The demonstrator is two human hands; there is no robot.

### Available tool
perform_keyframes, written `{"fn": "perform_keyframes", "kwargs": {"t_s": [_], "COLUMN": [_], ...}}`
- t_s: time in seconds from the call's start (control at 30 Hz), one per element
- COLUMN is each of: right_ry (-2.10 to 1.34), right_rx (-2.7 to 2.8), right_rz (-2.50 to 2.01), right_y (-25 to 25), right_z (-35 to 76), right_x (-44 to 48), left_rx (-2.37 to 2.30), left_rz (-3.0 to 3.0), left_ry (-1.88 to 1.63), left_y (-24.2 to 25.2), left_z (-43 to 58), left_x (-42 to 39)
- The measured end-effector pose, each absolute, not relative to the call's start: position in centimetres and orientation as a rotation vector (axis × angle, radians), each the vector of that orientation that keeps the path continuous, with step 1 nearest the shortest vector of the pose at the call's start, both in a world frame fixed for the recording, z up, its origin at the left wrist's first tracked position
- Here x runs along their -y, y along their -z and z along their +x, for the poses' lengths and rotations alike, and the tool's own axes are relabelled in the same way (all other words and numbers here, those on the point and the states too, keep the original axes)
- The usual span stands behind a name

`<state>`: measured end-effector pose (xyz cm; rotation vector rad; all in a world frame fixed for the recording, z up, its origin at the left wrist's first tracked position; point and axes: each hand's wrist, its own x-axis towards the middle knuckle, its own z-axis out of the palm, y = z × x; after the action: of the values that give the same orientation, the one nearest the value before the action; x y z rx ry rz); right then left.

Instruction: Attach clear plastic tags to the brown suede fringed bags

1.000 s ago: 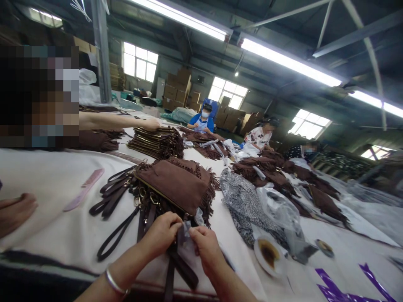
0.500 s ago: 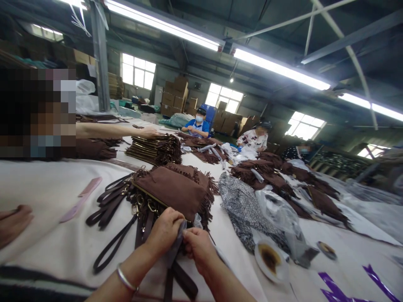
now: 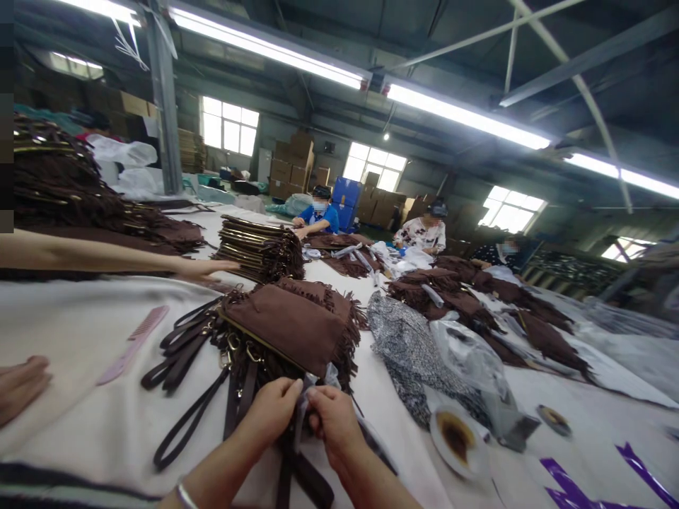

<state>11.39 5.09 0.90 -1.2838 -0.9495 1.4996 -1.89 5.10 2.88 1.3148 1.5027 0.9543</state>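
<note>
My left hand [image 3: 273, 410] and my right hand [image 3: 337, 418] are close together at the near edge of a pile of brown fringed pouches [image 3: 289, 325]. Both pinch a strip of thin greyish plastic film [image 3: 300, 418] between thumb and fingers. A dark wrist strap [image 3: 308, 474] hangs below the film, partly hidden by my hands. More looped straps [image 3: 183, 424] with gold clasps fan out left of the pile.
A pink comb [image 3: 135, 343] lies on the white cloth. A co-worker's hand [image 3: 204, 268] reaches to a stack of pouches [image 3: 257, 247]. Right are a grey speckled cloth [image 3: 397, 346], a dish of brown liquid [image 3: 453, 435] and purple strips [image 3: 573, 484]. Other people work beyond.
My left hand has dropped slightly, and the film between my hands looks narrower. The co-worker's arm has come down from the stack's top to its near side, and their head has mostly left view.
</note>
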Motion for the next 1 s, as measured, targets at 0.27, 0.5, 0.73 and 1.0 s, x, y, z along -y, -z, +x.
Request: {"fn": "perform_keyframes", "kwargs": {"t_s": [0.27,0.5,0.73,1.0], "right_ry": [-1.574,-1.484,-1.268,-0.962], "right_rx": [0.903,0.985,1.123,1.510], "right_rz": [-1.159,-1.243,-1.334,-1.380], "right_y": [0.8,0.3,0.5,0.2], "right_z": [12.2,12.2,12.6,13.9], "right_x": [-5.1,-4.9,-5.7,-4.8], "left_rx": [-1.316,-1.191,-1.303,-1.364], "left_rz": [0.964,0.779,0.900,0.966], "left_ry": [-0.784,-0.947,-1.099,-1.140], "left_y": [-2.6,-2.6,-1.5,-1.1], "left_z": [-1.4,-0.7,0.5,0.2], "left_x": [-5.1,-5.0,-5.7,-5.8]}}
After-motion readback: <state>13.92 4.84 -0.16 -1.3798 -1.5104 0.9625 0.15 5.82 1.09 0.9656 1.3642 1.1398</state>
